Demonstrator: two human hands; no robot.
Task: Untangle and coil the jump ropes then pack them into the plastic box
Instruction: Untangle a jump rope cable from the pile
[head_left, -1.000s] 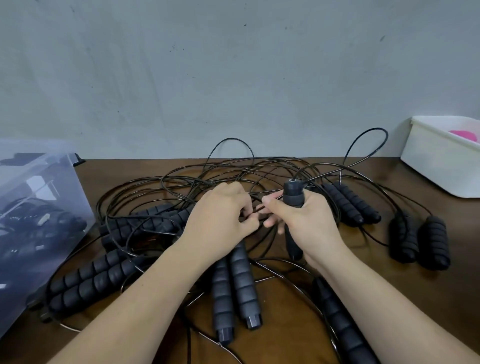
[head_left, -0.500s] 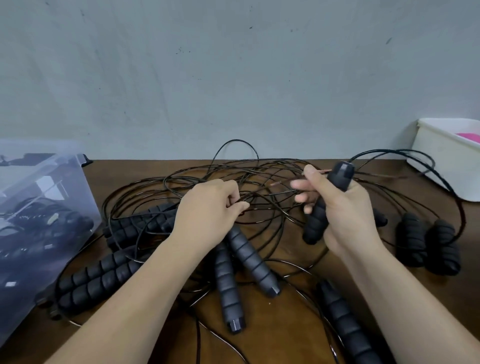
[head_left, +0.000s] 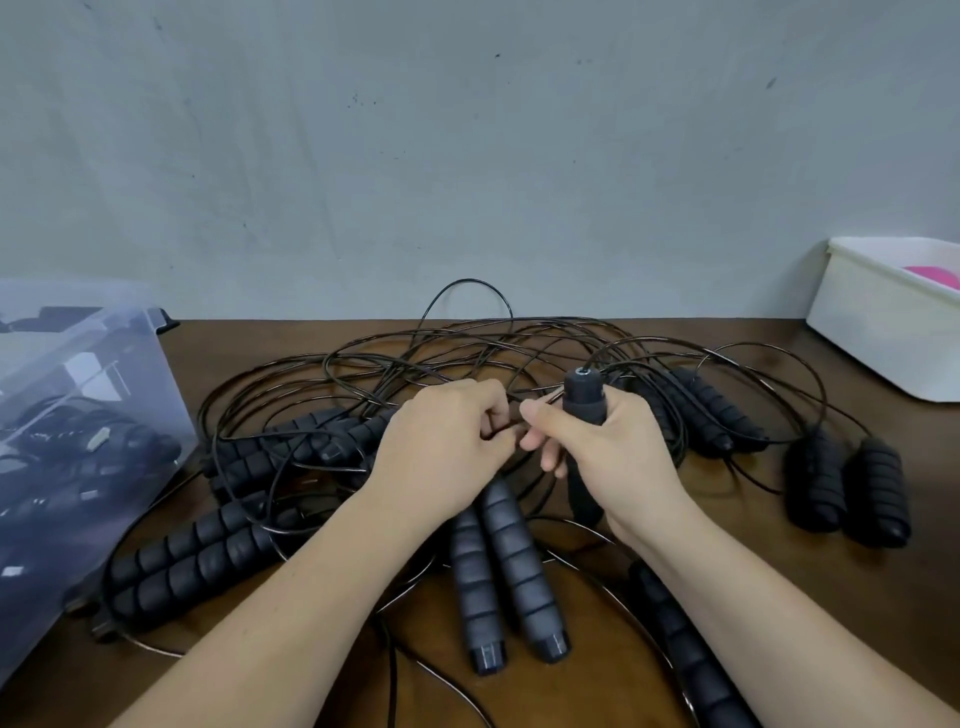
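The likeliest trouble is a knot cinching tight. The right hand (head_left: 623, 457) has its fingers wrapped round a smooth black handle (head_left: 584, 395), held upright, while the left hand (head_left: 441, 447) has its fingers curled and seems to pinch a strand just beside it. A hard pull apart could draw the crossing loops shut instead of freeing them. A pull could also drag neighbouring handles along, or off the near edge of the counter (head_left: 249, 343).

The jump ropes (head_left: 415, 358) are thin, glossy black cords in 1 loose heap of overlapping loops across the middle of the counter, some arching up at the far side. Ribbed foam grips (head_left: 498, 571) lie mostly in pairs: 2 under the wrists, others left and right. The clear plastic box (head_left: 104, 395) stands at the left, dark ropes already inside.
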